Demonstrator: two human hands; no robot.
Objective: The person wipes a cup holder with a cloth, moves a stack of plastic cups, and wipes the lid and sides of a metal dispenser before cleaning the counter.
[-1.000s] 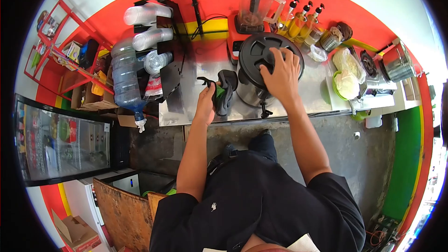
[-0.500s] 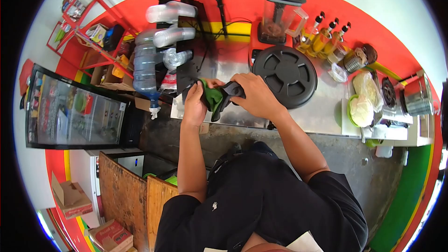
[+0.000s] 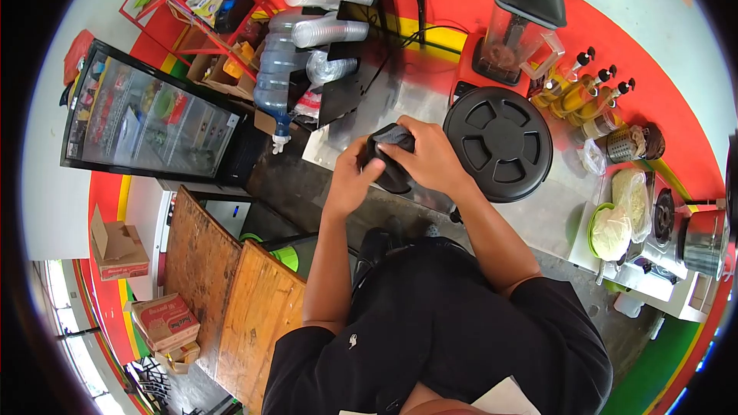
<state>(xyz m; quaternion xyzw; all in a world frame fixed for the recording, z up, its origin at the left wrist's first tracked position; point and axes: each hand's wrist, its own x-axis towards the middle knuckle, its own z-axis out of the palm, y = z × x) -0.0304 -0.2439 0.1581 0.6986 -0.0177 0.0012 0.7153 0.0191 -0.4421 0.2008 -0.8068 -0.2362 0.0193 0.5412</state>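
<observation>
Both hands hold a bunched dark cloth (image 3: 394, 178), black with a grey part at the top, above the front edge of the steel counter (image 3: 538, 223). My left hand (image 3: 352, 180) grips its left side, with the thumb on top. From the right, my right hand (image 3: 424, 155) closes on the cloth, fingers over the grey part. Some fingertips are hidden in the folds. Just right of my right hand lies a large round black lid (image 3: 498, 143).
Behind the lid stands a blender (image 3: 511, 38), with pump bottles (image 3: 580, 92) beside it. Stacks of clear plastic cups (image 3: 330, 31) and a large water bottle (image 3: 278, 69) are at the left. A glass-door fridge (image 3: 154, 119) and a wooden tabletop (image 3: 254, 315) flank the floor.
The cloth has been folded over: its green side showed before and is now out of sight. My hands have come closer together. The camera view has turned, shifting the counter items rightward.
</observation>
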